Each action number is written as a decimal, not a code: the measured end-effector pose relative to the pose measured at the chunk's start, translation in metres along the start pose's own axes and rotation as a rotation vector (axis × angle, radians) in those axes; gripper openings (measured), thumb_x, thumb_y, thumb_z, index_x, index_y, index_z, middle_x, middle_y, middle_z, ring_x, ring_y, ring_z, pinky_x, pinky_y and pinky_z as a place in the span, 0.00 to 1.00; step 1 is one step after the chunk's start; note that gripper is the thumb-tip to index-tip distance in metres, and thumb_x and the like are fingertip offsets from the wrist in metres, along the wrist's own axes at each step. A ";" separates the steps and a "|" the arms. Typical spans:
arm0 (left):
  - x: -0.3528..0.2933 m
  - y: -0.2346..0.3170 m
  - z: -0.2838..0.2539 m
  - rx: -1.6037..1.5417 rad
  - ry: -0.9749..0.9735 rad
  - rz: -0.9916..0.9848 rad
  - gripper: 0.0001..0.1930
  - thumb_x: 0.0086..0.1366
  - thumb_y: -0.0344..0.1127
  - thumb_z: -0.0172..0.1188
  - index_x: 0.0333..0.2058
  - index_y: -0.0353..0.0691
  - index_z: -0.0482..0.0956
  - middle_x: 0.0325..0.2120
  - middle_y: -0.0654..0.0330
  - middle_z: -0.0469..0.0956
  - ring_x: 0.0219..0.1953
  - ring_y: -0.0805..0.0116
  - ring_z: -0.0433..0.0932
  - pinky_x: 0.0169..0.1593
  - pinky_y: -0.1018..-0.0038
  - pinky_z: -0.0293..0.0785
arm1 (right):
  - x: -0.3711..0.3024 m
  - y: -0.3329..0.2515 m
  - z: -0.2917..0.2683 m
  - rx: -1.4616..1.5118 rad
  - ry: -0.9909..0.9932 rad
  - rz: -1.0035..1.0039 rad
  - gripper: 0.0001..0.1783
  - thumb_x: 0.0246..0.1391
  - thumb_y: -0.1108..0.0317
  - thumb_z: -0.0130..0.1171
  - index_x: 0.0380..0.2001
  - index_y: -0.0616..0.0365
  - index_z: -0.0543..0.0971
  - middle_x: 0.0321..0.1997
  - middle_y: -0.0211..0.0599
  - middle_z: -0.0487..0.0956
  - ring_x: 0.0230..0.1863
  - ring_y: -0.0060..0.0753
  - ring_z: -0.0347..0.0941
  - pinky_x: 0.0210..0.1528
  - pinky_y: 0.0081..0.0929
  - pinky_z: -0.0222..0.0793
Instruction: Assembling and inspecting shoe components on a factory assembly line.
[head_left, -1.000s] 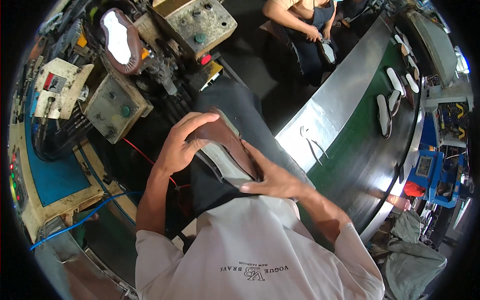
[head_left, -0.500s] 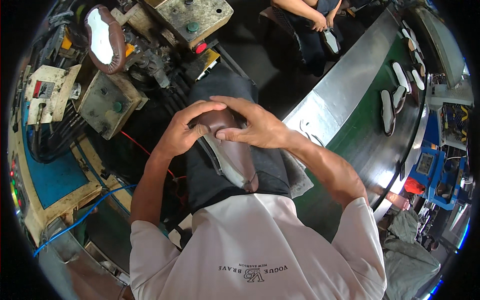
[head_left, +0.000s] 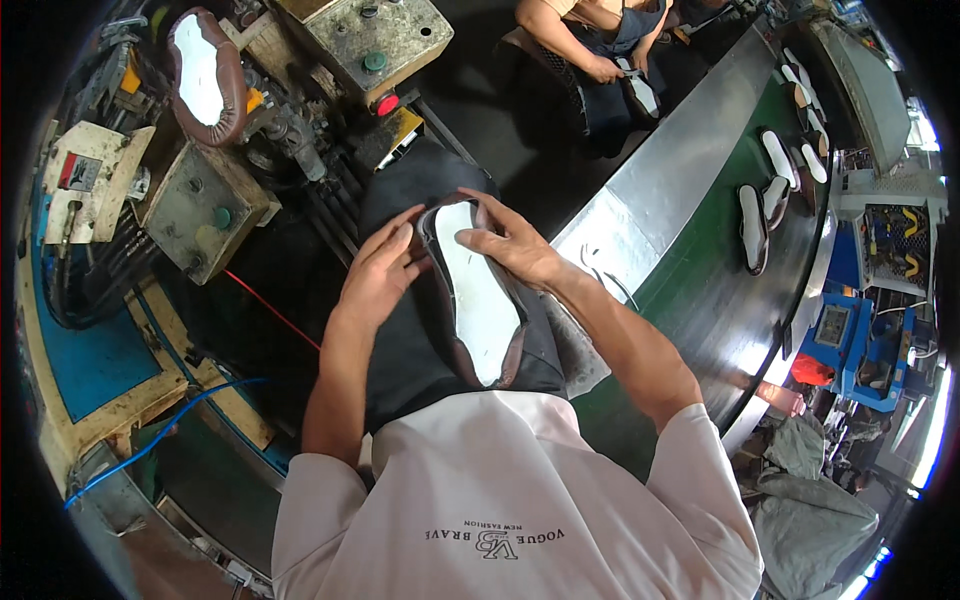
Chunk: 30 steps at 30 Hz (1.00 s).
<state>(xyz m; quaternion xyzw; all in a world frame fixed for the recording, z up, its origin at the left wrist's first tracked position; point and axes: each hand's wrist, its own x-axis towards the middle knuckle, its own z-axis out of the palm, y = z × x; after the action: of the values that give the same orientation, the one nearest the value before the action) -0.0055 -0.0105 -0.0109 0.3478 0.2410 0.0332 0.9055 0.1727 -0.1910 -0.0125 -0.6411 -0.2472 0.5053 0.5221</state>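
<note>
A brown leather shoe upper [head_left: 515, 345] lies across my dark-covered lap with its white insole side [head_left: 475, 290] facing up. Its leather edge is folded in around the white sole. My right hand [head_left: 515, 250] grips the far end, thumb pressed on the white face and fingers around the right side. At the left edge of the same end, my left hand [head_left: 378, 275] is closed with curled fingers against the leather; part of its fingertips is hidden by the shoe.
Left stands a machine with a control box [head_left: 200, 215] and another brown shoe upper [head_left: 205, 80] mounted on it. To the right, a green conveyor [head_left: 690, 260] with a metal edge carries several shoe uppers [head_left: 755, 228]. Beyond, a co-worker's hands [head_left: 605, 70] hold another shoe.
The shoe has been turned over, from brown leather upward to white sole upward. My left hand has shifted to its left side. The co-worker's hands have moved slightly.
</note>
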 end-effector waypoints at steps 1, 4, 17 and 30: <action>-0.002 -0.018 -0.011 -0.111 -0.030 0.010 0.29 0.83 0.44 0.54 0.75 0.36 0.66 0.67 0.54 0.75 0.70 0.61 0.73 0.74 0.59 0.65 | -0.001 0.002 0.001 0.065 -0.024 0.006 0.47 0.66 0.49 0.71 0.80 0.56 0.63 0.65 0.50 0.76 0.69 0.45 0.71 0.73 0.39 0.66; -0.004 -0.059 -0.006 -0.233 0.046 0.113 0.27 0.83 0.42 0.56 0.74 0.37 0.67 0.68 0.55 0.74 0.70 0.61 0.72 0.76 0.61 0.64 | -0.007 -0.001 0.007 0.141 -0.048 0.017 0.47 0.66 0.49 0.70 0.80 0.55 0.63 0.63 0.48 0.76 0.67 0.44 0.71 0.72 0.40 0.66; 0.001 -0.043 0.001 0.189 0.054 0.186 0.21 0.74 0.34 0.64 0.62 0.39 0.75 0.53 0.58 0.78 0.58 0.68 0.74 0.68 0.68 0.66 | -0.012 -0.015 0.016 -0.195 -0.012 -0.102 0.42 0.65 0.54 0.70 0.77 0.56 0.67 0.62 0.45 0.79 0.64 0.37 0.73 0.70 0.38 0.67; -0.077 -0.079 0.027 0.495 0.126 0.017 0.42 0.73 0.32 0.66 0.78 0.25 0.53 0.73 0.45 0.66 0.73 0.56 0.67 0.75 0.63 0.66 | -0.087 0.011 0.033 -0.288 0.118 0.012 0.54 0.64 0.49 0.71 0.82 0.63 0.56 0.81 0.67 0.62 0.82 0.63 0.59 0.81 0.48 0.56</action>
<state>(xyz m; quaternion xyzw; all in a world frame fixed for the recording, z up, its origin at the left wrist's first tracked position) -0.0696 -0.1043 -0.0128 0.5582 0.2949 0.0025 0.7755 0.1086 -0.2541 0.0136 -0.7393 -0.2822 0.4292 0.4354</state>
